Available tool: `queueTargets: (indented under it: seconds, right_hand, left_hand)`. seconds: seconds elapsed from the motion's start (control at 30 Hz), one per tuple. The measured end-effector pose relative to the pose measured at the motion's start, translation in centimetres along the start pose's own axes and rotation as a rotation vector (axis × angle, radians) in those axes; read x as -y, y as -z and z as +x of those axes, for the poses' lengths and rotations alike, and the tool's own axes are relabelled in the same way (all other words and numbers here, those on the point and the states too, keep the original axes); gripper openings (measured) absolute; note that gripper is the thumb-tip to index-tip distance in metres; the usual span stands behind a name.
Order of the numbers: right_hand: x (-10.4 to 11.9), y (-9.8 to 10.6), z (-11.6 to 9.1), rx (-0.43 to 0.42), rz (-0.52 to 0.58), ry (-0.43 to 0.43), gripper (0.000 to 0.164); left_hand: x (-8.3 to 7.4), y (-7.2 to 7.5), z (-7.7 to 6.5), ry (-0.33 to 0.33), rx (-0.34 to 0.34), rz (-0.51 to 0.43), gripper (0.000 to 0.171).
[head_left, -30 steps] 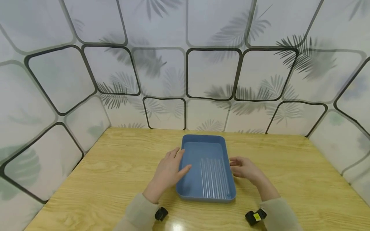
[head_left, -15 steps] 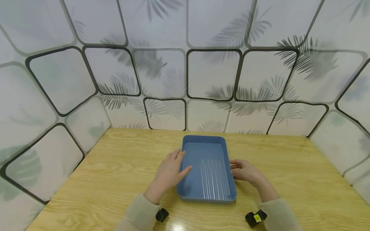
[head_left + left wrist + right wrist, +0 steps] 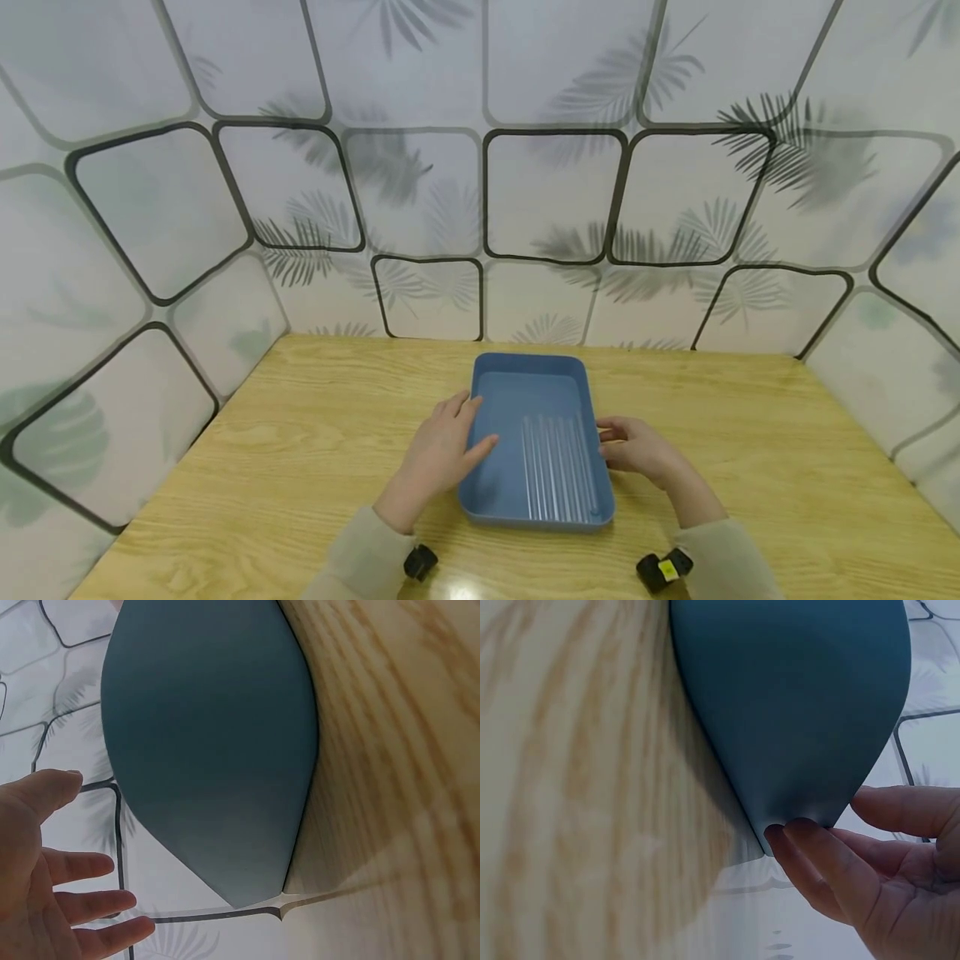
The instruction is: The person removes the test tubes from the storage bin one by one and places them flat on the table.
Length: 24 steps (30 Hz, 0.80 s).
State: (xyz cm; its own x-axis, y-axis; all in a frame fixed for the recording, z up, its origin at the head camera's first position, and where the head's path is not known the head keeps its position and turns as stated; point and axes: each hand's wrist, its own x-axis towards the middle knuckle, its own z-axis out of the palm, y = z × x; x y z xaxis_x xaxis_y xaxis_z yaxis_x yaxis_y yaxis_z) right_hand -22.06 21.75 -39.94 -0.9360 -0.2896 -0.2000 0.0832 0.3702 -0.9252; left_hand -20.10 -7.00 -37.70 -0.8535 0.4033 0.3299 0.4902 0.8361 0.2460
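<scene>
On either side of the tray [image 3: 534, 396], got left hand [image 3: 438, 446] spread loose, right hand [image 3: 645, 450] relaxed, touching its side, probably for steadying.

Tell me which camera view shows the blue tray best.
The head view: it looks down on nearly the whole blue tray, including its floor ridges. Both wrist views show only its outer side, cut off by the picture's top edge.
</scene>
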Motion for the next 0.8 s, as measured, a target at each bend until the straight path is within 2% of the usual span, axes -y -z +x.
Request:
queueTargets:
  seconds: [0.33, 0.8]
  right_hand:
    - [0.06, -0.01, -0.08, 0.005, 0.001, -0.001, 0.049]
    - [0.26, 0.02, 0.12, 0.010, -0.009, -0.009, 0.051]
  left_hand:
    - [-0.09, -0.18, 0.12, -0.009, -0.007, -0.053, 0.056]
    - [-0.08, -0.51, 0.66, 0.101, 0.008, -0.313, 0.043]
